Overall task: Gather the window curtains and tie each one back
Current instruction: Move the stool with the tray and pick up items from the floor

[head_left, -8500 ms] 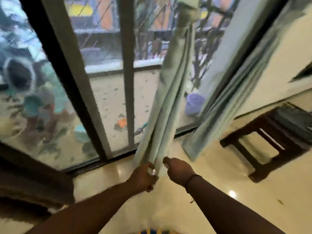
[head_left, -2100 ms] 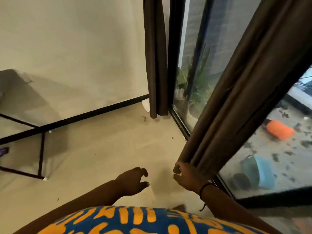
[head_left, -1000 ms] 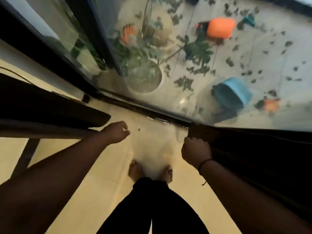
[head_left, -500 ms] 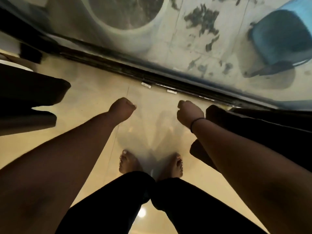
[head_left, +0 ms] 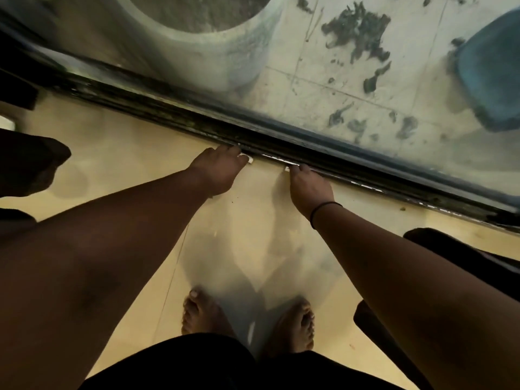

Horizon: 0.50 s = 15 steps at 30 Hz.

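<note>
I am bent over the floor by the window track (head_left: 323, 156). My left hand (head_left: 216, 171) reaches down to the track, its curled fingertips pinching a small white piece (head_left: 249, 159). My right hand (head_left: 309, 185) lies beside it, fingertips on a second white piece (head_left: 287, 168); whether it grips this piece is unclear. The hem of one dark curtain (head_left: 31, 167) hangs at the left edge. Another dark curtain (head_left: 461, 253) hangs at the right, behind my right forearm. Neither hand touches a curtain.
Behind the glass stand a large grey plant pot (head_left: 213, 46) and a blue bucket (head_left: 492, 71) on a littered tiled balcony floor. My bare feet (head_left: 202, 313) stand on the glossy beige floor just behind my hands.
My right hand has let go of the dark curtain. Both hands have dropped from closed fists above the floor to the white pieces at the window track, and my head has bent lower.
</note>
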Each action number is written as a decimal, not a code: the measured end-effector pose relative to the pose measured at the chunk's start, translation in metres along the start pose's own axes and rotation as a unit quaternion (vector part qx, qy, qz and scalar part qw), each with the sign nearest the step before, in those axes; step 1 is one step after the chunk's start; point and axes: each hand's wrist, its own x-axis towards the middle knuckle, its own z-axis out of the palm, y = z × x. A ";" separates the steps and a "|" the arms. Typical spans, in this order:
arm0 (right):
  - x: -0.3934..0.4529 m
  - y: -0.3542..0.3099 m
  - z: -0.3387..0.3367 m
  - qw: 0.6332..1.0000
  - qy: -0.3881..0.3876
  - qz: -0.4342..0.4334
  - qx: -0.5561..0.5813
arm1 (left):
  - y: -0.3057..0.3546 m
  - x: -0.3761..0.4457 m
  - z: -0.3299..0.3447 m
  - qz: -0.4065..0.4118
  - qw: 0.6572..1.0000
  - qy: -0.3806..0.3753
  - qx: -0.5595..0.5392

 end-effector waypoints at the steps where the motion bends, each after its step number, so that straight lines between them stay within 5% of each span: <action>1: 0.002 0.000 0.000 1.000 0.009 -0.004 -0.011 | 0.001 0.005 0.003 -0.002 1.000 0.003 0.002; 8: 0.004 -0.003 -0.001 0.996 0.009 -0.025 -0.080 | 0.016 0.018 0.017 -0.030 0.998 0.035 0.044; 15: -0.011 0.006 0.019 0.997 -0.017 -0.048 -0.063 | 0.040 0.001 0.037 -0.083 0.994 0.026 -0.061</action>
